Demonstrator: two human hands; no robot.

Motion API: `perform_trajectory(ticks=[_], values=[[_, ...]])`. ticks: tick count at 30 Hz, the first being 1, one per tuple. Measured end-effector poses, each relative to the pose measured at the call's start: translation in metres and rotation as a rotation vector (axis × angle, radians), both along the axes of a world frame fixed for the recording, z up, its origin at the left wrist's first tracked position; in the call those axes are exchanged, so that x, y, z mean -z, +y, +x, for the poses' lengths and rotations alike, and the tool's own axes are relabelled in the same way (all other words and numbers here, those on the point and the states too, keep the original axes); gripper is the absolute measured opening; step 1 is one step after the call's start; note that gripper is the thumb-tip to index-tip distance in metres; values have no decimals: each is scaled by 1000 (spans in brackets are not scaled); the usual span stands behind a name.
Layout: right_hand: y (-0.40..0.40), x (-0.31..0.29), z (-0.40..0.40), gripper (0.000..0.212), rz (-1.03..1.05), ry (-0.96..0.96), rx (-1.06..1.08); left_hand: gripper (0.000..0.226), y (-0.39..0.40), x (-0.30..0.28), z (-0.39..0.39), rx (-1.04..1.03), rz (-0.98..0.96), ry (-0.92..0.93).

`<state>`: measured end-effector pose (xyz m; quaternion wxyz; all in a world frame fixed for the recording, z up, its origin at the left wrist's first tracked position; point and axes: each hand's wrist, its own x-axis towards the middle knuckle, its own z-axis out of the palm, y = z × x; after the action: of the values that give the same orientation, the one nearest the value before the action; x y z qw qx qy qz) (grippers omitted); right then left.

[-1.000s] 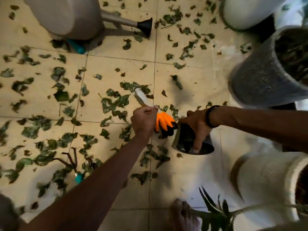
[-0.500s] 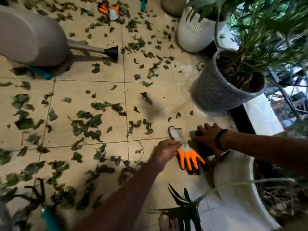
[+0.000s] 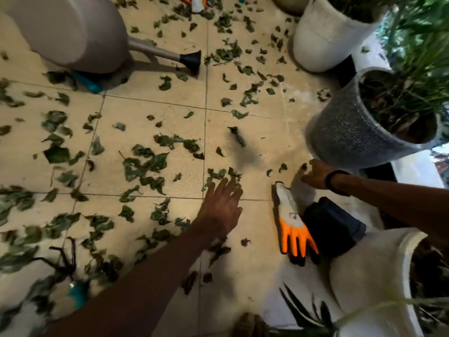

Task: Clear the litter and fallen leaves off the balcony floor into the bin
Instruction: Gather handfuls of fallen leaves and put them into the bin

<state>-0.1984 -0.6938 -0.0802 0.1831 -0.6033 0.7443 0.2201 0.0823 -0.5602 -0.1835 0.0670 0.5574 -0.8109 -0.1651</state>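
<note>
Green fallen leaves (image 3: 145, 164) lie scattered over the beige tiled floor (image 3: 150, 105). My left hand (image 3: 223, 203) hovers over the tiles with its fingers spread and empty, fingertips at a small clump of leaves (image 3: 220, 173). My right hand (image 3: 313, 176), a black band on its wrist, stretches toward small leaves (image 3: 281, 167) beside the grey pot. An orange-and-white work glove (image 3: 291, 229) lies flat on the floor between my hands. Against it sits a small dark container (image 3: 332, 227), tipped on its side.
A grey watering can (image 3: 73, 32) stands at the back left, spout (image 3: 192, 59) pointing right. A grey planter (image 3: 352, 132) and two white planters (image 3: 328, 32) (image 3: 374, 276) crowd the right side. A teal-handled tool (image 3: 77, 295) lies among twigs at lower left. A second glove (image 3: 194, 2) lies far back.
My left hand let go of the glove, which now lies on the floor, and opened over the leaves. My right hand left the dark container and reached toward the grey pot.
</note>
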Motion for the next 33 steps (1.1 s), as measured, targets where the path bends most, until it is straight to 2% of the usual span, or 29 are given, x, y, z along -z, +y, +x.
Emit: perform_trajectory(ticks=[3, 7, 10, 14, 17, 20, 23, 25, 26, 28, 30, 31, 33], values=[[-13, 18, -9, 51, 5, 8, -5, 62, -3, -5, 17, -35, 55, -11], [-29, 10, 6, 36, 71, -34, -71, 58, -4, -20, 37, -117, 66, 43], [-31, 13, 20, 39, 30, -40, -22, 53, -7, -29, 53, -210, 71, 109], [-7, 29, 81, 28, -49, -237, -80, 54, -9, -22, 75, -382, 54, 95], [17, 45, 136, 29, -72, -407, -224, 54, 0, -14, 77, -406, 65, 106], [25, 50, 173, 13, -34, -589, -304, 52, 8, -13, 73, -392, 38, 147], [1, 44, 190, 13, -212, -703, -344, 51, 9, -13, 93, -520, -33, 159], [-33, 37, 185, 11, -364, -673, -292, 53, 8, -14, 115, -661, -67, 107], [-52, 35, 178, 22, -400, -617, -253, 56, 8, -17, 123, -734, -70, 79], [-82, 31, 163, 46, -303, -478, -143, 60, 9, -18, 138, -826, -68, 49], [-99, 38, 156, 63, -183, -368, -144, 64, 11, -15, 147, -850, -21, 74], [-102, 41, 157, 61, -149, -327, -197, 65, 12, -13, 149, -836, 0, 103], [-93, 48, 170, 44, -161, -335, -314, 64, 16, -10, 145, -747, 11, 151]])
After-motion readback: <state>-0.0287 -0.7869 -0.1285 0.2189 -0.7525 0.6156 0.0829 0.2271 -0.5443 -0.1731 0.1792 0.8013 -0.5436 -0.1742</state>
